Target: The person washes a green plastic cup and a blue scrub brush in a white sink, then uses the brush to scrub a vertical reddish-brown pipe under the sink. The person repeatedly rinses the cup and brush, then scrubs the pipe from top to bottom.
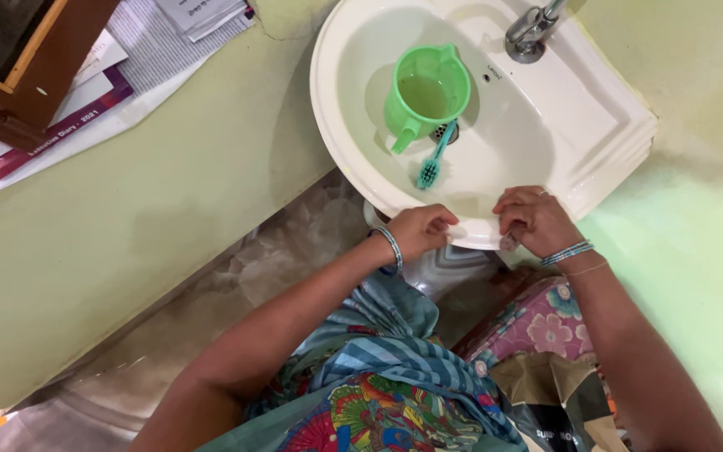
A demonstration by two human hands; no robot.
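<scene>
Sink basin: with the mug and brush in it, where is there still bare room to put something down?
The sink has bare basin right of the green mug, toward the tap, and a flat ledge on its right side. The middle is crowded: the teal brush lies against the mug. Both the left hand and right hand occupy the near rim.

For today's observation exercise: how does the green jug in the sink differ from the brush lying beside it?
The green jug is light green, wide and hollow, standing upright with liquid inside; the brush is teal, thin and lies flat on the basin. The jug sits higher in the bowl, while the brush's bristled head points toward the front rim, nearer the left hand and right hand. Both look plastic and rest untouched.
</scene>
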